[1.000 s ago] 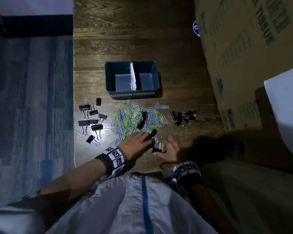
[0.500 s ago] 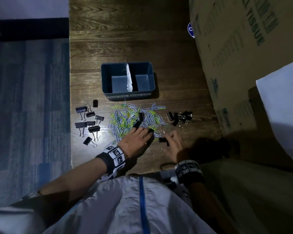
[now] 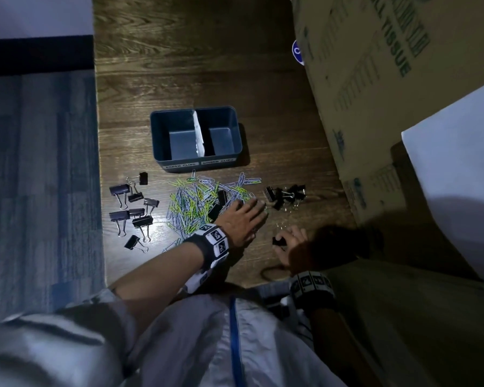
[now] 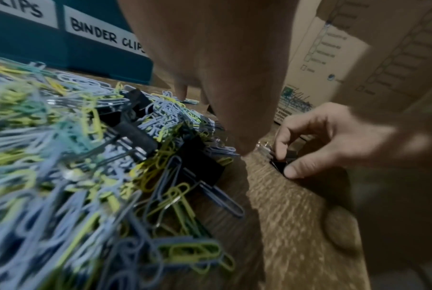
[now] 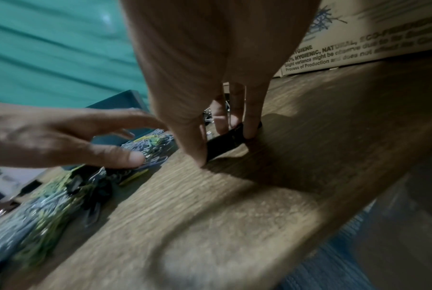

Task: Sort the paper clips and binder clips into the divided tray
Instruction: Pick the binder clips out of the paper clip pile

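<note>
Right hand point(image 3: 294, 247) pinches one black binder clip point(image 5: 226, 140) against the wooden table point(image 3: 207, 65), thumb at one end, fingertips point(image 5: 251, 129) on the other. It sits low and near the table's front edge, so I judge I am gripping it by its body to lift it clear.

Left hand point(image 3: 242, 219) lies flat, fingers straight and spread over the right side of the paper clip pile point(image 3: 196, 202); it holds nothing. I read this as pinning the loose clips while I feel for the black binder clips buried among them (two or three show dark through the blue and yellow).

Divided tray point(image 3: 157, 135) stands just beyond the pile. Both compartments look bare to the floor; a white divider point(image 3: 199, 135) splits them. Front labels: paper clips left, binder clips right.

More binder clips wait in a left group point(image 3: 134, 208) and a smaller right cluster point(image 3: 285, 195), both on the table beside the pile.
</note>
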A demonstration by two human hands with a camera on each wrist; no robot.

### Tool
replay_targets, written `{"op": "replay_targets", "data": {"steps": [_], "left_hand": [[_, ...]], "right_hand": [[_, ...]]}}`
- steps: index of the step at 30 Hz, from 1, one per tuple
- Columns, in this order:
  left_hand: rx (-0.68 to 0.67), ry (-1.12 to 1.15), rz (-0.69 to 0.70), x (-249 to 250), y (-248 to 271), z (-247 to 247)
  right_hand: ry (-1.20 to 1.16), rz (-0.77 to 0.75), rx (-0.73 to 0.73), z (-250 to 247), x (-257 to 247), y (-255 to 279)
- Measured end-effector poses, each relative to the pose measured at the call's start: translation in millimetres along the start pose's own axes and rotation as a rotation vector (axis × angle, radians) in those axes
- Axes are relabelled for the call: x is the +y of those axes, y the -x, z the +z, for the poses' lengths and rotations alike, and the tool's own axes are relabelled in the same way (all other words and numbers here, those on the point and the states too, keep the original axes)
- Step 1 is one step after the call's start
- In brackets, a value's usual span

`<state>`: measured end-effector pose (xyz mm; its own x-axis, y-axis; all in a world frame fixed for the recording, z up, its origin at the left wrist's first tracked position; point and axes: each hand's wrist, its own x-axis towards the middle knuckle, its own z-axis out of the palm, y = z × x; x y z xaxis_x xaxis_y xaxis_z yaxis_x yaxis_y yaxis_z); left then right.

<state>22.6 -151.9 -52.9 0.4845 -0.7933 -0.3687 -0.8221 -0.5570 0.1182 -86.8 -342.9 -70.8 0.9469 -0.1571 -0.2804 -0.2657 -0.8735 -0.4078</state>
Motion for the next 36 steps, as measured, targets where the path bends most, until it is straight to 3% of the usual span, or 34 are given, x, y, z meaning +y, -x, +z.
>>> {"op": "replay_targets", "data": {"steps": [3, 6, 11, 14, 17, 22, 28, 33, 36], "left_hand": [[-0.104, -0.046, 0.005, -2.0, 0.7, 6.1], [-0.101, -0.080, -0.002, -3.5, 13.3, 14.0], [-0.027, 0.004, -0.005, -10.8, 48.1, 23.1], [0.033, 0.084, -0.162, -22.8, 69.2, 23.6], [0.020, 0.168, -0.332, -33.9, 76.0, 24.5], [0.117, 0.270, -0.401, -37.8, 71.8, 20.3], [0.104, 0.435, -0.491, -44.1, 60.0, 6.2], [0.080, 0.486, -0.487, -50.0, 52.7, 2.5], [0.147, 0.500, -0.486, -53.1, 58.6, 12.0]], "right_hand": [[-0.008, 0.098, 0.009, -6.5, -4.5, -10.4], [0.037, 0.154, -0.042, -10.0, -8.0, -29.0], [0.051, 0.110, 0.075, -14.0, -21.0, -40.8], [0.057, 0.004, 0.149, -14.1, -40.5, -41.2], [-0.008, -0.110, 0.037, -8.9, -75.1, -53.5], [-0.037, -0.335, -0.076, -3.3, -133.0, -79.7], [0.169, -0.280, -0.335, 6.5, -162.9, -106.8], [0.176, -0.220, -0.303, 13.5, -158.0, -105.0], [0.143, -0.224, -0.290, 14.6, -153.8, -104.9]]}}
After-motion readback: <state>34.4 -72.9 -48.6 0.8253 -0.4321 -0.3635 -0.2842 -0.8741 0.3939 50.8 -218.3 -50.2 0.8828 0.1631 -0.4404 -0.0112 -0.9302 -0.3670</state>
